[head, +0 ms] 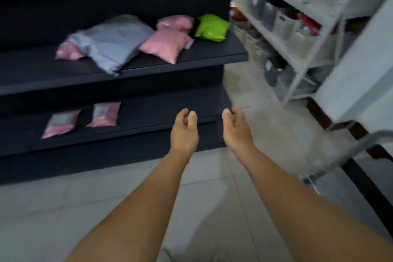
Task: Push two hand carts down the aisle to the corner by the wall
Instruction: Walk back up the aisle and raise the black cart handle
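— Off to the right, low against the white wall [350, 74], is that a hand cart [348, 151]?

— It looks like one: a grey tubular handle bar, blurred, slanting from the floor tiles up toward the frame's right edge, with a dark deck edge beneath it. Only that one cart shows; I see no second.

— And the hands?

— Both are out in front and empty. The left hand [184, 132] and right hand [235, 128] sit side by side, palms turned inward, fingers loosely curled with thumb and fingertips apart, holding nothing.

— Which is nearer the handle?

— The right one, clearly. The bar lies to its right and lower, well apart from the fingers, its long axis running diagonally.

— So what lies ahead of the hands?

— Black shelving [127, 74] with pink, grey and green parcels [165, 44], not the cart. I'd judge the person must turn right before either hand can close on that bar.
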Action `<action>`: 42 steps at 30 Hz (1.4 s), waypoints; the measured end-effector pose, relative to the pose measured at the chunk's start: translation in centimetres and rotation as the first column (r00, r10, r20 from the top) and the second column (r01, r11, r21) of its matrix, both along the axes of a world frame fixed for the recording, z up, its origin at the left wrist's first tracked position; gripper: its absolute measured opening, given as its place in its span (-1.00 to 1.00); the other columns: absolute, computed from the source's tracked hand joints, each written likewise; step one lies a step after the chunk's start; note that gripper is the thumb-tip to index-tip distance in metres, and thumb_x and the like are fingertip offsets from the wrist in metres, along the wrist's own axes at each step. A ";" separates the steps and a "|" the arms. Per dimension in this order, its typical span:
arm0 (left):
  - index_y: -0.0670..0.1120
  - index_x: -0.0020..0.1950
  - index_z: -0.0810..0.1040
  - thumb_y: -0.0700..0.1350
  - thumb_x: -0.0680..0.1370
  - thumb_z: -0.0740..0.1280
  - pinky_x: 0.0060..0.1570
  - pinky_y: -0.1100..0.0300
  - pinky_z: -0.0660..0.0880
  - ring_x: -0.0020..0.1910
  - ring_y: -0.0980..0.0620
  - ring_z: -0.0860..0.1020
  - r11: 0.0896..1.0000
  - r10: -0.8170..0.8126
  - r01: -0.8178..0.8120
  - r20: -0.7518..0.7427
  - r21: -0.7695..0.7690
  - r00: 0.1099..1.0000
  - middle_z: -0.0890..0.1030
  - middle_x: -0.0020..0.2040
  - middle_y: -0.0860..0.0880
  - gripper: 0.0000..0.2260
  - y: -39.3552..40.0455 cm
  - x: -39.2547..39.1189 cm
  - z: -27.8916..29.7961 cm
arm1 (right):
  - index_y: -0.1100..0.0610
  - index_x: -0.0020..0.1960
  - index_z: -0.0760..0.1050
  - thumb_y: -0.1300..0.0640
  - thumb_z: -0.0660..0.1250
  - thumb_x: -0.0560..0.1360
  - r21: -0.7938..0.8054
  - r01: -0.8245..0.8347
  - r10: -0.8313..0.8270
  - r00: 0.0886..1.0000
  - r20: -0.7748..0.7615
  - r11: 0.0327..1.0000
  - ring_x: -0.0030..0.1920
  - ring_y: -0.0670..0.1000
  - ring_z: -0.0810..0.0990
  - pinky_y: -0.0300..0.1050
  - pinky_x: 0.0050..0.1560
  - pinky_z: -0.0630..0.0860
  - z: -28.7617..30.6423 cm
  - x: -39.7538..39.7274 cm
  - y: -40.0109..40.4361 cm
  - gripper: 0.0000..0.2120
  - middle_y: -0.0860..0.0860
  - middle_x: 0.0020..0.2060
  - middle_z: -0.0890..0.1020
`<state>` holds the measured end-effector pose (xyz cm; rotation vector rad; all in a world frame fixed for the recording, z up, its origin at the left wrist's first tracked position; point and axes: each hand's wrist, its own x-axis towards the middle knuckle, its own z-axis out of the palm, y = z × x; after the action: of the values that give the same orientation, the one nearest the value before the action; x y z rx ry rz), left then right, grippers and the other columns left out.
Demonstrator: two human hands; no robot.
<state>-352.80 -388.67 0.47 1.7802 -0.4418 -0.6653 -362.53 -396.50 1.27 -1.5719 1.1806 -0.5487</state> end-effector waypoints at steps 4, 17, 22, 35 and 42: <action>0.03 0.46 0.29 0.12 0.61 0.14 0.16 0.22 0.32 0.27 0.08 0.46 0.977 0.211 -0.211 0.000 -0.022 0.977 0.48 0.32 0.04 -0.57 5.8 4.2 0.6 | 0.07 0.55 0.11 -0.11 0.05 0.64 0.027 -0.194 0.192 0.979 0.069 0.981 0.20 -0.10 0.39 -0.22 0.11 0.22 0.7 5.7 4.4 -0.46 -0.03 0.38 0.41; 0.04 0.43 0.33 0.15 0.60 0.13 0.34 0.03 0.36 0.29 0.06 0.45 0.640 0.766 -0.767 -0.036 -0.055 0.642 0.47 0.33 0.05 -0.58 33.4 16.5 1.1 | 0.07 0.49 0.24 -0.13 0.03 0.63 0.003 -0.687 0.681 0.720 0.138 0.726 0.19 -0.07 0.44 -0.18 0.12 0.28 2.2 24.7 27.0 -0.50 -0.10 0.23 0.50; 0.03 0.45 0.32 0.16 0.61 0.11 0.34 -0.03 0.37 0.30 0.04 0.45 0.531 0.845 -0.843 -0.021 -0.089 0.535 0.47 0.33 0.03 -0.56 42.4 20.9 2.0 | 0.08 0.50 0.22 -0.13 0.04 0.63 0.012 -0.779 0.767 0.620 0.164 0.627 0.18 -0.12 0.38 -0.18 0.14 0.27 3.0 30.8 36.1 -0.49 -0.09 0.31 0.44; 0.01 0.46 0.29 0.13 0.62 0.10 0.30 0.07 0.36 0.30 0.03 0.43 0.275 0.961 -0.940 0.025 -0.201 0.276 0.46 0.34 0.01 -0.56 61.1 30.8 6.0 | 0.09 0.47 0.24 -0.16 0.02 0.62 -0.060 -0.925 0.904 0.352 0.242 0.376 0.25 -0.02 0.47 -0.13 0.12 0.34 6.0 44.9 55.7 -0.49 -0.07 0.23 0.49; -0.02 0.45 0.32 0.11 0.61 0.14 0.32 0.01 0.37 0.30 0.01 0.44 0.134 0.991 -0.954 0.045 -0.269 0.127 0.47 0.33 -0.01 -0.56 69.0 39.6 8.5 | 0.07 0.48 0.23 -0.15 0.02 0.63 -0.081 -0.968 0.930 0.201 0.307 0.236 0.28 0.00 0.44 -0.10 0.15 0.36 7.9 55.5 64.8 -0.50 0.00 0.31 0.46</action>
<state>-313.23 -319.69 8.98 1.5154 0.6103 0.5730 -306.99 -331.72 9.14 -1.6798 -0.1921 0.1808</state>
